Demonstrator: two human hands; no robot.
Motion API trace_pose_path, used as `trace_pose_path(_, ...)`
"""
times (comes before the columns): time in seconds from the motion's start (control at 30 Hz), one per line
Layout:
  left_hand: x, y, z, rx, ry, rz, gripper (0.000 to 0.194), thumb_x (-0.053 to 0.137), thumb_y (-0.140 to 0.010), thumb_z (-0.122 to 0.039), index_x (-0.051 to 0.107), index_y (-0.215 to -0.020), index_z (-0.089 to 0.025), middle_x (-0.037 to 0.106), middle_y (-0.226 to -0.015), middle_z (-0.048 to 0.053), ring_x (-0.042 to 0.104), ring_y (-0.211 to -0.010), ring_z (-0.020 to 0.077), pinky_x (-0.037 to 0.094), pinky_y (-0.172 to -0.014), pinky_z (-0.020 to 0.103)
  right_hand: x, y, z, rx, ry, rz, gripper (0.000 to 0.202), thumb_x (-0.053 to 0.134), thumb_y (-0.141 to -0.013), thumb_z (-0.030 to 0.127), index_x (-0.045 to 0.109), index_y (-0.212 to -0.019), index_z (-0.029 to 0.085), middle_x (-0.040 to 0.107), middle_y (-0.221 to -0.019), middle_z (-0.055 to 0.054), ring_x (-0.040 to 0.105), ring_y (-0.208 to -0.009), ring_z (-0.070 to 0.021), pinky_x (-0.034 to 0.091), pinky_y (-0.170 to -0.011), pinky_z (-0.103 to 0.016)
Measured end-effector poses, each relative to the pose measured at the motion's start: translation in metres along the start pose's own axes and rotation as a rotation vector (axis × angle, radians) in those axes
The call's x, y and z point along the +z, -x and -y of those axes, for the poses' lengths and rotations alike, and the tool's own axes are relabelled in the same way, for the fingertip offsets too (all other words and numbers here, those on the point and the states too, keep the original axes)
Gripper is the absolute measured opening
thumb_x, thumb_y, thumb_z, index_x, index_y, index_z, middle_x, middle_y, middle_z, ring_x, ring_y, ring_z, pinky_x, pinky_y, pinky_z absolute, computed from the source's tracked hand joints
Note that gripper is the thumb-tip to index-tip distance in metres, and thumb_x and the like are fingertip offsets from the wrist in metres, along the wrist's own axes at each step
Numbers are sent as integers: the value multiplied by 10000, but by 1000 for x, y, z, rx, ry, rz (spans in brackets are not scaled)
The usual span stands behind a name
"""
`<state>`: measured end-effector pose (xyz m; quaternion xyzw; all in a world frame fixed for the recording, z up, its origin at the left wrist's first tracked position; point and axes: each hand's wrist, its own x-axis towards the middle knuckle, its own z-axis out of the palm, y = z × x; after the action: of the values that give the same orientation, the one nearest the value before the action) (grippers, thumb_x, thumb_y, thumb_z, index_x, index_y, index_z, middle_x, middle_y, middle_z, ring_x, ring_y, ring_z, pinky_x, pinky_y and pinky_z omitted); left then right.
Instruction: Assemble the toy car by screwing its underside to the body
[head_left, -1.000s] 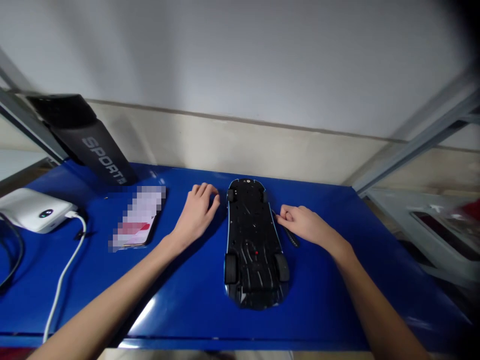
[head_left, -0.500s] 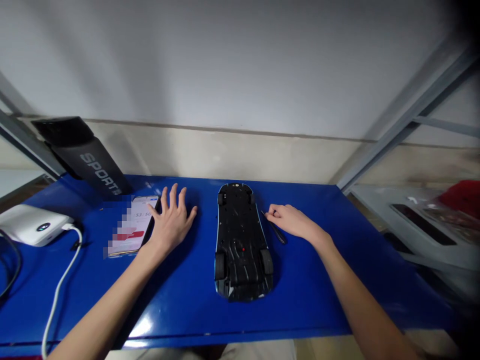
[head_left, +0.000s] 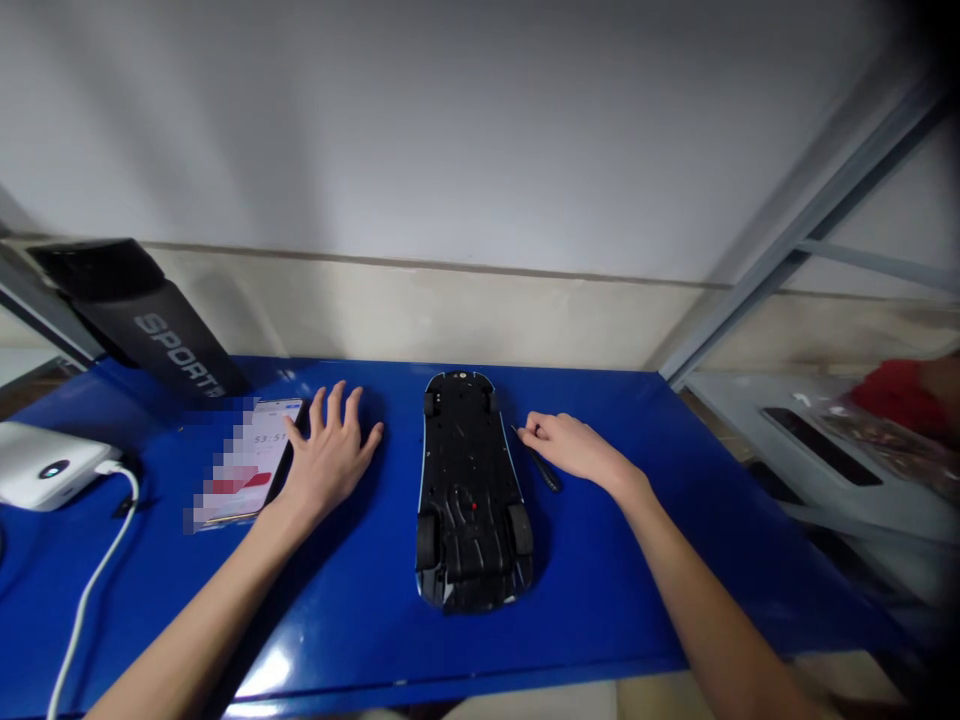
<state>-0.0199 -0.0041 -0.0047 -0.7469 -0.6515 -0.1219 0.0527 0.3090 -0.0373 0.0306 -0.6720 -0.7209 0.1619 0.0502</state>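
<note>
An upside-down toy car point(head_left: 466, 450) lies on the blue table point(head_left: 360, 610), its black underside and wheels facing up and its light blue body showing along the edges. My left hand point(head_left: 326, 455) is spread open, palm down, left of the car. Its thumb reaches the right edge of a phone point(head_left: 259, 465) that shows a running timer. Right of the car, my right hand point(head_left: 574, 447) is closed, fingers curled at a slim black screwdriver point(head_left: 546, 470). The ridged handle points toward me and the thin tip points away; my fingers partly hide its middle.
A dark box marked SPORT point(head_left: 176, 335) stands at the back left. In front of it sit a white power bank point(head_left: 56, 465) and its white cable point(head_left: 94, 590). A grey metal frame point(head_left: 757, 290) rises at the right, beside a shelf holding a red item point(head_left: 900, 400).
The whole view has shifted slightly, so everything appears a little further left. Both hands keep their pose, and the car stays upside down. The phone's timer has advanced.
</note>
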Motion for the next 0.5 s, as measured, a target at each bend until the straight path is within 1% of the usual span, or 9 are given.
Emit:
trace_pose_path(0.07,0,0,0,6,6,-3,590,251,-1007,-434,330,-1501,-122,275,-1600,207,175,-1488,410,212,-1066,774,-1,1,1,5,5,1,433,376,-953,587,556,-751,249,630,-649,-1,553,-570,-165,297,-560,-299)
trace_pose_path(0.13,-2,0,-2,26,32,-44,569,267,-1007,-422,343,-1487,-126,290,-1591,206,178,-1486,403,166,-1094,762,-1,2,3,4,11,8,447,426,-912,644,559,-749,250,641,-658,-2,562,-586,-171,306,-563,-299)
trace_pose_path(0.2,-6,-3,-6,87,119,-91,540,300,-1004,-410,367,-1465,-138,321,-1572,197,198,-1483,378,148,-1148,698,-1,2,3,-1,21,15,416,514,-860,651,561,-753,252,646,-671,0,566,-603,-173,308,-567,-296)
trace_pose_path(0.23,-8,-5,-9,132,198,-95,522,314,-1003,-408,381,-1452,-151,338,-1561,183,221,-1478,355,167,-1175,646,-1,2,3,-4,26,17,384,552,-842,626,560,-753,253,645,-674,3,565,-609,-173,306,-570,-295)
trace_pose_path(0.27,-11,-8,-12,175,299,-77,504,323,-1003,-410,394,-1438,-165,356,-1549,167,252,-1470,329,199,-1193,588,-1,2,3,-8,30,18,345,579,-833,589,556,-751,255,641,-675,8,563,-614,-170,301,-572,-293)
trace_pose_path(0.33,-13,-13,-18,210,546,14,484,331,-1004,-427,408,-1414,-183,394,-1521,144,335,-1438,284,279,-1191,499,-1,2,3,-18,34,22,270,589,-836,506,549,-742,256,629,-671,15,554,-609,-161,288,-568,-290)
trace_pose_path(0.43,-12,-18,-29,134,886,180,492,359,-995,-459,393,-1409,-195,438,-1500,142,411,-1408,268,356,-1157,462,-1,2,2,-36,27,22,217,559,-855,423,530,-724,252,607,-651,27,531,-583,-143,269,-553,-286)
trace_pose_path(0.5,-8,-20,-36,102,1044,247,487,395,-986,-459,384,-1405,-211,433,-1519,138,415,-1414,264,374,-1148,447,-1,2,2,-45,20,14,220,547,-861,398,508,-709,245,594,-635,35,516,-569,-134,262,-546,-284)
